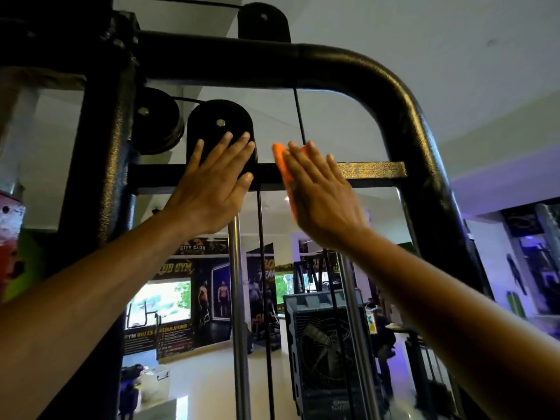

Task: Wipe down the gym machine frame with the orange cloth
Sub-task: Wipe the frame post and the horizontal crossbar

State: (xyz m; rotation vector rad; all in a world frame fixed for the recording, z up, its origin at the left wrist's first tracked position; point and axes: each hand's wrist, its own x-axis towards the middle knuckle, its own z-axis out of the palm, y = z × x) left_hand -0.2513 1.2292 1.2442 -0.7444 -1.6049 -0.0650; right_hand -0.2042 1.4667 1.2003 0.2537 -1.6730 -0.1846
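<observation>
Grey box fan [325,338], gym posters [174,338] on wall, white ceiling [454,40]

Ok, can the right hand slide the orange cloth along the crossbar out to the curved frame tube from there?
Probably yes. The right hand presses the orange cloth flat on the crossbar, and the bar's stretch to the curved frame tube shows bare. The vertical cable sits near the fingertips, likely behind the bar.

Black crossbar [372,170] of machine frame [403,95]; orange cloth [280,160] pressed flat against it.
</observation>
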